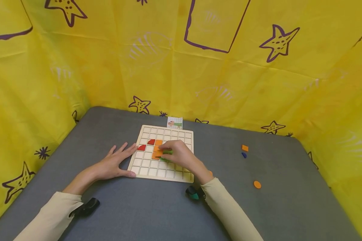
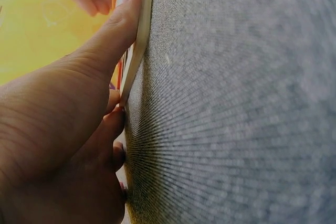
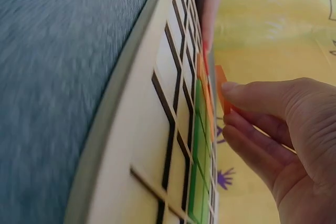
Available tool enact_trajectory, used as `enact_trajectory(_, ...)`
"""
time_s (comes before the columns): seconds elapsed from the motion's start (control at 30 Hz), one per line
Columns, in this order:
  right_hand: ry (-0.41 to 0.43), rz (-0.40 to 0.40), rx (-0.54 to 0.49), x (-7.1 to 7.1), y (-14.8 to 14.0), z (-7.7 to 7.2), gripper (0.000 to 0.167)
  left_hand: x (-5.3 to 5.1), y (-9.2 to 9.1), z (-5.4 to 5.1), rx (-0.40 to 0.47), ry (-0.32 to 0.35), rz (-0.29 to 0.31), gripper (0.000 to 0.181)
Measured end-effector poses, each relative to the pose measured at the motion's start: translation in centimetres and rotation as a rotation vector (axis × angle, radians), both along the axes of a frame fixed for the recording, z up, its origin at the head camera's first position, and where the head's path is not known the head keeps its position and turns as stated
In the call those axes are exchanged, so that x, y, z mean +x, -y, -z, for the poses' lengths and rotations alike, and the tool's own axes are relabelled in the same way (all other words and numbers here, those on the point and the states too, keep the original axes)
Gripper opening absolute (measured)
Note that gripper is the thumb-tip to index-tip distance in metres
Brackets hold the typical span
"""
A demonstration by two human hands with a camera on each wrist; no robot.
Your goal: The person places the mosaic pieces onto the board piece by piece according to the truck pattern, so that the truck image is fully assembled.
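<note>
Two cream sleeves point(image 1: 229, 211), cut off by the lower edge of the head view, lie nearest. A green shape point(image 1: 194, 196) is partly covered by the black wrist device point(image 1: 89, 207)'s counterpart on the right arm; what it is cannot be told. An orange piece point(image 1: 210, 173) shows only as a sliver behind the right wrist.

The person's left hand point(image 1: 113, 164) is spread, thumb and fingers against the edge of a square, pale wooden grid board point(image 1: 161, 172) on the grey table point(image 1: 132, 211). The right hand point(image 1: 179, 154) pinches a thin orange piece point(image 3: 222, 88) between thumb and fingers, just off the board; seen nearly edge-on, its outline is unclear. That hand hides part of the green pieces point(image 3: 200, 140) and orange pieces point(image 1: 158, 142) set in the grid, beside two red quarter-round pieces point(image 1: 141, 147).

Beyond the board, a small printed card point(image 1: 175, 123) is too small to read clearly.
</note>
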State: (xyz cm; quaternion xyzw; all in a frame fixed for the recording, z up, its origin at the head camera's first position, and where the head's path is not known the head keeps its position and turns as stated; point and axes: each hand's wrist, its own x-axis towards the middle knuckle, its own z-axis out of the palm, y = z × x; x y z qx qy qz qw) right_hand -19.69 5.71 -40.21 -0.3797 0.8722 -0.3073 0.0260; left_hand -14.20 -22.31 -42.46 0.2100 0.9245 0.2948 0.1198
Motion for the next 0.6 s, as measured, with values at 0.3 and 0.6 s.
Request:
enact_trajectory(0.3, 0.006, -0.007, 0.026, -0.1, 2.0, 0.4, 0.027, 0.0, 0.1, 0.1, -0.008, 0.000, 0.004, 0.110)
enact_trajectory(0.6, 0.005, -0.013, 0.069, -0.2, 3.5, 0.7, 0.027, 0.0, 0.2, 0.1, 0.007, -0.010, 0.006, 0.109)
